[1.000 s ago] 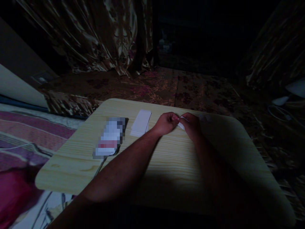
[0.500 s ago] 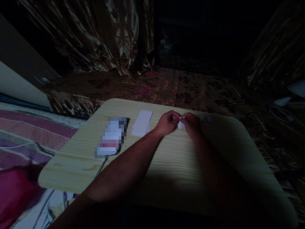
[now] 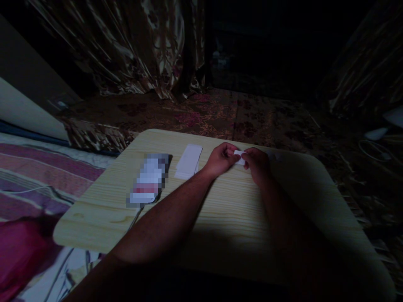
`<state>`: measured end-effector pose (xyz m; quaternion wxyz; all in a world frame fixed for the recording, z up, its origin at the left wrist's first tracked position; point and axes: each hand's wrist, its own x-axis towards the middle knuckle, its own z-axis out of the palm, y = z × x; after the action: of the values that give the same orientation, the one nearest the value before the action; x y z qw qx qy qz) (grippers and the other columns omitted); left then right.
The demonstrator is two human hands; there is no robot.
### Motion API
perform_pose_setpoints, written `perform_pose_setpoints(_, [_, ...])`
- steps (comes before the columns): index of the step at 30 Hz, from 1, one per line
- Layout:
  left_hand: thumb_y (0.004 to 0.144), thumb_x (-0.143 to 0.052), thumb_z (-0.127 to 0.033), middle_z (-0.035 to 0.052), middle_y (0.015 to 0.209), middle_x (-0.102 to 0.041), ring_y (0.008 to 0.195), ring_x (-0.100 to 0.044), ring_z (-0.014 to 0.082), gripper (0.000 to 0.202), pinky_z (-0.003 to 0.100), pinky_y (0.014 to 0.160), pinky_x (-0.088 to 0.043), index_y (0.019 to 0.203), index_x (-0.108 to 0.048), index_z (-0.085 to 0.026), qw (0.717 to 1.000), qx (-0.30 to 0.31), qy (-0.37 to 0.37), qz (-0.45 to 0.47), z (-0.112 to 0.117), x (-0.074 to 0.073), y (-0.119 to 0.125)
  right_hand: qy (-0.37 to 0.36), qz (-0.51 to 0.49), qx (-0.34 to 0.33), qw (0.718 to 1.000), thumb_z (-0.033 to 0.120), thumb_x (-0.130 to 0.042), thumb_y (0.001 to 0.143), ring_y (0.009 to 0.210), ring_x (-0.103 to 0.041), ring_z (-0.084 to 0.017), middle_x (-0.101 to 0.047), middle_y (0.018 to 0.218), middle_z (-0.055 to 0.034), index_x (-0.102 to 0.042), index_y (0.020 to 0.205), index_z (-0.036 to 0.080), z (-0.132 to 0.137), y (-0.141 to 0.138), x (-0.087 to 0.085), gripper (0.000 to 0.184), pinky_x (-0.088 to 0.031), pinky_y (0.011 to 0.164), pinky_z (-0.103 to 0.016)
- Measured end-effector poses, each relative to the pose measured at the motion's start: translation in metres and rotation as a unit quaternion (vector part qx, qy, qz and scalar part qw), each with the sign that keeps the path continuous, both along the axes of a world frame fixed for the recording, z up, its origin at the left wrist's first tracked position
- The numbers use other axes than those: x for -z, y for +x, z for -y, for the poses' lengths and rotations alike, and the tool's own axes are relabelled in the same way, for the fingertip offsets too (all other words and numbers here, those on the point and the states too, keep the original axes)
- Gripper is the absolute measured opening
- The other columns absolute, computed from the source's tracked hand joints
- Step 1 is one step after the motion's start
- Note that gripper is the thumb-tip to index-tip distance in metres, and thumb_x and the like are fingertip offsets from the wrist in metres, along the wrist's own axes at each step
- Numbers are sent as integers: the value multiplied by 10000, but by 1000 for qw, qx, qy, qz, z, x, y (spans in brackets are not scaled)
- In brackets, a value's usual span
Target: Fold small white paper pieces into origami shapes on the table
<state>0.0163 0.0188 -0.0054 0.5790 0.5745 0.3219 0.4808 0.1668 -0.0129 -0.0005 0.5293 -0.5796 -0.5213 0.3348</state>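
Note:
Between my two hands is a small piece of white paper [image 3: 239,157], which looks folded. My left hand [image 3: 223,160] pinches its left side between thumb and fingers. At its right side, my right hand [image 3: 256,163] is closed on it too, the thumb lying across its face. Left of my left hand, a stack of white paper strips [image 3: 189,159] rests on the table [image 3: 226,205]. Just beyond my right hand lie small pale pieces [image 3: 277,157], dim and partly hidden, perhaps folded paper.
A phone-like thing with a blurred-out screen [image 3: 149,178] lies on the table's left side, a cable [image 3: 134,219] running from it. Striped bedding [image 3: 37,176] is on the left. Patterned curtains [image 3: 151,46] hang behind. A white cable [image 3: 374,151] shows at far right.
The white paper has turned in my fingers: its pointed lower shape now shows as a flatter, roughly rectangular face. Both hands have stayed almost in place. The view has shifted slightly.

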Motion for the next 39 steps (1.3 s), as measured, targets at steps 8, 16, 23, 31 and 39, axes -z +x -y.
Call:
perform_pose_setpoints(8, [642, -696, -183, -35, 645, -567, 551, -473, 67, 276, 195, 533, -361, 898, -600, -147, 998, 12, 36, -57, 0, 0, -2, 12, -5, -15, 1000, 338, -645, 695, 439, -525, -116, -584, 521, 42, -623, 779, 179, 2, -4, -2, 181, -377, 439, -225])
perform_pose_setpoints(16, [645, -675, -165, -43, 637, -553, 531, -477, 70, 286, 200, 509, -358, 916, -585, -159, 999, -19, 27, -38, 3, -2, -1, -6, 19, -9, 1000, 310, -614, 693, 428, -484, -111, -535, 461, 49, -601, 718, 185, 3, -4, -5, 128, -360, 442, -226])
perform_pose_setpoints(23, [678, -699, -266, -29, 655, -584, 492, -469, 70, 315, 208, 470, -336, 957, -598, -163, 999, -31, -28, -8, 0, -5, -3, -21, -28, -8, 999, 317, -626, 689, 427, -448, -101, -533, 475, 53, -589, 716, 191, 2, -4, -6, 134, -352, 440, -231])
perform_pose_setpoints(31, [649, -716, -324, -27, 585, -556, 476, -419, 61, 224, 210, 467, -283, 709, -603, -141, 995, 0, 0, -95, -3, -1, -5, 18, -45, -4, 999, 337, -635, 703, 440, -482, -102, -557, 498, 49, -594, 745, 183, 2, -4, -5, 165, -392, 464, -236])
perform_pose_setpoints(39, [676, -669, -312, -31, 556, -537, 471, -408, 62, 187, 212, 477, -288, 676, -604, -137, 990, -3, 22, -136, -3, 0, -5, 34, -58, 8, 998, 338, -645, 696, 425, -467, -97, -549, 487, 49, -591, 743, 180, 0, -6, 0, 173, -378, 451, -234])
